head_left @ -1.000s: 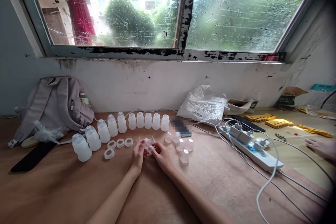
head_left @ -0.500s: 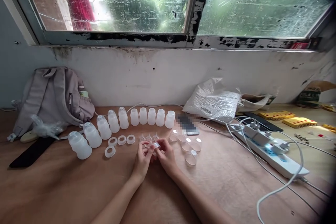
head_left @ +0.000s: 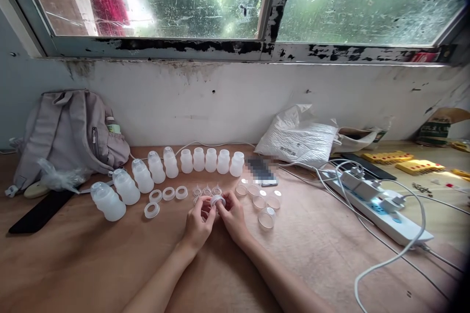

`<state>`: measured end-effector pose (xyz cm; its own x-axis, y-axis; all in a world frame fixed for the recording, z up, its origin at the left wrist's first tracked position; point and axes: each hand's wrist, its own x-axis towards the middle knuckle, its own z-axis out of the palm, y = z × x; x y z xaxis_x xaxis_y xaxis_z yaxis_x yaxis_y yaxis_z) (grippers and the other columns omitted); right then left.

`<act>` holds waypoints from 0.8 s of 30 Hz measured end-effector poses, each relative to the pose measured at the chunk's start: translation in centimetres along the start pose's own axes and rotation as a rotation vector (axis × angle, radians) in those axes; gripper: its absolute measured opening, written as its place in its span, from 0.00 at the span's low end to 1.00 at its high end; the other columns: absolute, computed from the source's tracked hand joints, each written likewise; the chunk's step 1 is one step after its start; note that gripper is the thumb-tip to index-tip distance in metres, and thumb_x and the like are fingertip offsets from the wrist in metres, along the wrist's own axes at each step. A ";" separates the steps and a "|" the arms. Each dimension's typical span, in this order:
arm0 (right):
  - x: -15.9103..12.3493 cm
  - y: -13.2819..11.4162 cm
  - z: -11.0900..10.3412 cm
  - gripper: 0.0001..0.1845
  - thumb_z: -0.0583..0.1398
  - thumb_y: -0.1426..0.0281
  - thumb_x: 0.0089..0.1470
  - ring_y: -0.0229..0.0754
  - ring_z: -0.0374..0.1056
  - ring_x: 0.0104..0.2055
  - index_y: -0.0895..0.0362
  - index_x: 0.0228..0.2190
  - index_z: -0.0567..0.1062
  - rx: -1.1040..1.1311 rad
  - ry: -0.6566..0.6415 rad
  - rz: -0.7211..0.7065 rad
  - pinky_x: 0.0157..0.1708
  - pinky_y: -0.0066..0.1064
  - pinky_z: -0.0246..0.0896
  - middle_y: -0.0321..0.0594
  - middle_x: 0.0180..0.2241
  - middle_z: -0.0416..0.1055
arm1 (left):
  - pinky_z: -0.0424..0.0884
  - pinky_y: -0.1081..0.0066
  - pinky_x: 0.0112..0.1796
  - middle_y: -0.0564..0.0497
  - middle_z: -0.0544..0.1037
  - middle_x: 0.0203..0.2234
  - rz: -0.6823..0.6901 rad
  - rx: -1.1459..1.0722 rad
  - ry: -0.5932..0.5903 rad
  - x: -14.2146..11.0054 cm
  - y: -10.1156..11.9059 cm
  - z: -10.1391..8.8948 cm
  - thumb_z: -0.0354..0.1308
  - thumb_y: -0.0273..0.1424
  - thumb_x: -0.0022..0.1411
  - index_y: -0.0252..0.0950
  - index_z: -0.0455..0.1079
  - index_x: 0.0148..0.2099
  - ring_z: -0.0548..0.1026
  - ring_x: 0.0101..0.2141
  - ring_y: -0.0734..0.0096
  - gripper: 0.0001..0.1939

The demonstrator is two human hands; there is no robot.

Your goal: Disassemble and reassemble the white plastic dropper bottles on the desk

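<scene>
White plastic makes up the small ring, which sits between the fingertips of both hands, just above the counter. The left hand pinches its left side, and the right hand grips its right side with the thumb across the front of the rim. The two hands nearly meet around it; what lies beneath their fingers is hidden.

Just beyond the hands stand clear, thin-tipped teats, partly covered by the left hand. To their left lie four loose rings, smooth, round and milky. To the right are five caps, see-through and cup-shaped, with pale round discs on top.

Behind runs a curved row of bottles, frosted and narrow-waisted; the left ones wear clear domes. The counter is reddish-brown with a faint grain. Farther back, a soft grey fabric backpack and a crinkled silvery bag lean against the scuffed white wall.
</scene>
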<state>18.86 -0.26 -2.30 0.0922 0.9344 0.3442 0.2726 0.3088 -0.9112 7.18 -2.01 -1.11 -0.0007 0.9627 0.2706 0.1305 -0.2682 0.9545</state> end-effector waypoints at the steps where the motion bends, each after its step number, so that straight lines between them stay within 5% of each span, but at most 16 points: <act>1: 0.0 0.1 0.0 0.04 0.54 0.68 0.48 0.35 0.57 0.23 0.54 0.25 0.61 0.002 -0.003 0.002 0.23 0.26 0.54 0.32 0.21 0.60 | 0.66 0.74 0.28 0.50 0.75 0.29 0.005 0.001 -0.006 0.0 0.0 -0.1 0.56 0.34 0.51 0.39 0.67 0.37 0.72 0.27 0.69 0.10; 15: -0.4 -0.5 0.0 0.09 0.51 0.78 0.39 0.32 0.54 0.21 0.54 0.26 0.57 0.151 -0.159 0.055 0.20 0.23 0.49 0.27 0.19 0.57 | 0.61 0.75 0.26 0.55 0.70 0.21 0.198 0.274 -0.113 -0.7 0.1 -0.9 0.54 0.26 0.47 0.41 0.65 0.30 0.67 0.22 0.72 0.06; 24: -0.4 -0.6 0.1 0.06 0.53 0.74 0.45 0.34 0.58 0.20 0.55 0.30 0.62 -0.028 -0.154 -0.042 0.21 0.25 0.53 0.30 0.19 0.62 | 0.62 0.73 0.27 0.54 0.72 0.22 0.076 0.250 0.013 -0.4 -0.6 -0.5 0.53 0.28 0.50 0.42 0.64 0.35 0.70 0.23 0.70 0.07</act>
<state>18.55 -0.81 -1.90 -0.0675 0.9377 0.3409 0.3003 0.3450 -0.8893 6.62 -2.24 -1.76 0.0056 0.9392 0.3432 0.3720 -0.3205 0.8711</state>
